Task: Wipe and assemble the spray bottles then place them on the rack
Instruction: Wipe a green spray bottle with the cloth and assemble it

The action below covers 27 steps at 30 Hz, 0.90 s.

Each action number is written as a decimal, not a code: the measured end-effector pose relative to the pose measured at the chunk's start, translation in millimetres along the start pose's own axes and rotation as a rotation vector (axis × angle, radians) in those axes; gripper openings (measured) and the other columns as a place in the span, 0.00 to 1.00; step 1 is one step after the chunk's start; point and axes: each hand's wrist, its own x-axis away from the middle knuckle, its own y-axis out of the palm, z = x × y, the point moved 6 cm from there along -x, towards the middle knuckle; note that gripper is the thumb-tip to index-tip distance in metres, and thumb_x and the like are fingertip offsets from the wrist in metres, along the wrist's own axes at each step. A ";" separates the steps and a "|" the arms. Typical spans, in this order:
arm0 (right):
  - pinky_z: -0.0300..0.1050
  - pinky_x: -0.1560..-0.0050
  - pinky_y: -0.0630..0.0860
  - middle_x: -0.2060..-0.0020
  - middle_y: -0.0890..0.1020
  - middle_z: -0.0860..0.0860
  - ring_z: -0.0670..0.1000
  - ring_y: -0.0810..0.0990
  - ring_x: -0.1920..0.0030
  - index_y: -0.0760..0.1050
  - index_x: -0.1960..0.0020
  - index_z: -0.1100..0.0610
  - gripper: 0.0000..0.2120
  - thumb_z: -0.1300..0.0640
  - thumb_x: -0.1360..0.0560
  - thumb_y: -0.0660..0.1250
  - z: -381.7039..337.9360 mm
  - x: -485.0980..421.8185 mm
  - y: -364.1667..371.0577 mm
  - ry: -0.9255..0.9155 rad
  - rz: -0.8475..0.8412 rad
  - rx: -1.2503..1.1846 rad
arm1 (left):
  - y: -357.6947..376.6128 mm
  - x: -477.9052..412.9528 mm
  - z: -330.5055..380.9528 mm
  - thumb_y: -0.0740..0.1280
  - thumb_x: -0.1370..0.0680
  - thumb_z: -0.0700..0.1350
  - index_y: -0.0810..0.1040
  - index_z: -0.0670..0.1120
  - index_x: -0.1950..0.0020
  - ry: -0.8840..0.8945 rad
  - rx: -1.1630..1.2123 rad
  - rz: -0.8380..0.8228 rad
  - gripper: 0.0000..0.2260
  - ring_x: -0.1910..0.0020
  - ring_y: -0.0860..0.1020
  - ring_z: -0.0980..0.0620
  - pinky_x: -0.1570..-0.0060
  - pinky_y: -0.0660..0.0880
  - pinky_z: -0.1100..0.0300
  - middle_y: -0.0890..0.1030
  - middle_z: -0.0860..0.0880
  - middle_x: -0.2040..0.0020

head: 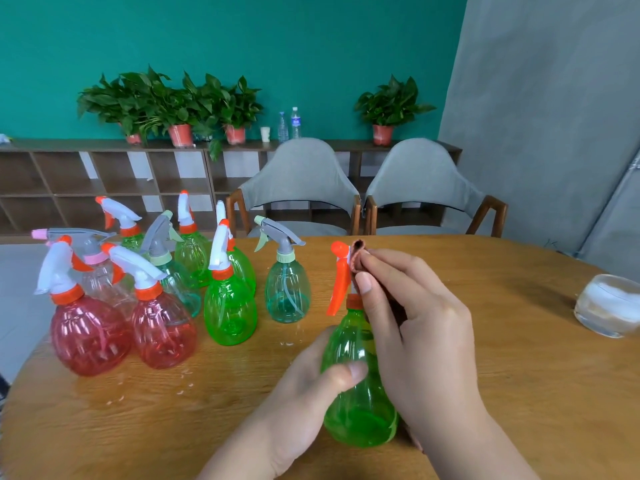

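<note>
Head view showed the left hand with its fingers curled round the belly of the green bottle. The bottle was held upright at the front centre of the wooden bench. Whether its base touched the wood could not be told.

The right hand was above it. That hand's thumb and fingertips pinched a folded brown-red cloth against the top of the bottle's spray head. The orange trigger hung down just beside the cloth, on the left.

Other assembled spray bottles stood grouped on the left part of the bench. Two red bottles were at the front, with a green one behind them. A teal bottle stood nearest the held one, but apart from it.

A glass bowl with something white inside sat near the right edge. Two grey chairs stood behind the bench.
</note>
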 end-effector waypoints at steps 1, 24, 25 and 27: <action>0.37 0.42 0.81 0.37 0.82 0.39 0.39 0.82 0.38 0.84 0.32 0.52 0.14 0.52 0.15 0.69 -3.2 -0.6 -0.6 -0.024 0.009 -0.030 | -3.7 -3.0 3.5 0.77 0.32 0.74 0.81 0.65 0.34 0.049 0.019 0.009 0.30 0.24 0.76 0.50 0.28 0.76 0.52 0.84 0.61 0.34; 0.62 0.41 0.85 0.49 0.90 0.53 0.60 0.89 0.46 0.81 0.36 0.54 0.12 0.63 0.19 0.72 32.3 16.4 33.8 0.761 -0.088 -0.831 | 34.2 18.2 48.3 0.85 0.42 0.63 0.83 0.45 0.31 0.007 0.390 0.004 0.43 0.43 0.86 0.40 0.51 0.84 0.50 0.85 0.37 0.38; 0.65 0.41 0.84 0.50 0.90 0.55 0.63 0.89 0.46 0.81 0.40 0.56 0.09 0.62 0.19 0.73 34.2 17.6 33.1 0.781 -0.079 -0.815 | 35.3 19.0 49.3 0.85 0.42 0.63 0.82 0.43 0.30 0.003 0.399 -0.013 0.44 0.46 0.86 0.40 0.54 0.84 0.50 0.85 0.36 0.40; 0.64 0.42 0.83 0.52 0.89 0.59 0.65 0.88 0.49 0.84 0.47 0.58 0.05 0.57 0.19 0.74 35.0 18.1 32.2 0.788 -0.120 -0.772 | 37.2 21.2 51.7 0.85 0.41 0.63 0.79 0.38 0.28 -0.014 0.420 -0.036 0.49 0.53 0.86 0.41 0.62 0.84 0.51 0.84 0.34 0.43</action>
